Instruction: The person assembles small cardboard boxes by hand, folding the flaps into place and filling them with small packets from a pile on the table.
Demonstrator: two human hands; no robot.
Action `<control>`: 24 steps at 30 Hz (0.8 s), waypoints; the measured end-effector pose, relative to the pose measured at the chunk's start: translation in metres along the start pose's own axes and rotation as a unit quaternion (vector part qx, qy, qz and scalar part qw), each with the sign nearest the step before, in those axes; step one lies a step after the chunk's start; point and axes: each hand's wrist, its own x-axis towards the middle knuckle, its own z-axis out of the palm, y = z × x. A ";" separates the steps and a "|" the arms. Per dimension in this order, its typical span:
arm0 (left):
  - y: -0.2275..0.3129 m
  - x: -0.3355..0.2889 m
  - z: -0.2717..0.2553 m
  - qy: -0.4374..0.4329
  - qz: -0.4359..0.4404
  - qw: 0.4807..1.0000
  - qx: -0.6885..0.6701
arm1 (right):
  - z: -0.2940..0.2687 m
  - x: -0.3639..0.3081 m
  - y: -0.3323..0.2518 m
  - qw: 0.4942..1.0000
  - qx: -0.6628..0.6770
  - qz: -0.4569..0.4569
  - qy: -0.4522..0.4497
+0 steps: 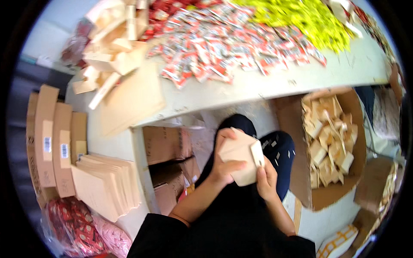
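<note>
Now a small pale cardboard box (241,157) is sitting between the person's two hands, above the lap and just in front of the table's near edge. Its larger face is lying turned up toward the camera, and a narrow folded flap is standing along its right side. The left hand (220,167) is wrapping around the box's left side, its thumb lying across the face and its fingers curling at the upper left corner. The right hand (267,177) is pinching the lower end of the flap between thumb and fingers.

Beneath them, dark trousers (278,148) with white marks are showing. To the right, a big brown carton (297,129) is holding a heap of pale boxes (329,148). On the table (258,88), red-and-white packets (206,49) are lying in a wide pile, with bright yellow packets (301,21) spreading beside them at the far right. More folded boxes (114,60) are piling up at the left, near a flat tan sheet (133,96). Below that, a stack of flat cardboard (103,185) is leaning beside upright brown cartons (46,142).
</note>
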 end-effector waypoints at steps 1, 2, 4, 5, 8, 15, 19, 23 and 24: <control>-0.001 0.000 0.002 0.021 0.003 1.000 0.005 | 0.001 -0.001 0.006 0.998 0.042 0.040 0.010; -0.004 0.000 -0.001 0.021 -0.010 1.000 -0.020 | 0.004 0.001 0.004 0.999 0.024 0.023 0.031; -0.004 -0.001 0.001 0.049 -0.031 0.998 -0.029 | 0.009 0.005 -0.006 0.998 -0.007 0.008 0.058; -0.001 -0.001 -0.002 0.062 -0.029 0.997 -0.023 | 0.013 0.009 -0.005 0.997 -0.022 -0.010 0.067; 0.001 -0.005 -0.007 0.072 -0.054 0.995 -0.036 | 0.014 0.009 -0.012 0.996 -0.063 0.000 0.068; -0.010 -0.032 -0.030 -0.022 -0.185 0.982 0.031 | 0.000 0.019 -0.033 0.992 -0.092 -0.065 0.051; 0.056 0.024 -0.019 -0.071 0.008 0.992 -0.101 | -0.003 0.020 -0.045 0.984 0.066 -0.135 0.096; 0.130 0.121 0.007 -0.025 0.150 0.952 -0.266 | -0.004 0.014 -0.041 0.994 0.063 -0.087 0.030; 0.129 0.119 0.006 0.001 0.145 0.962 -0.233 | -0.004 0.010 -0.037 0.995 0.059 -0.075 0.032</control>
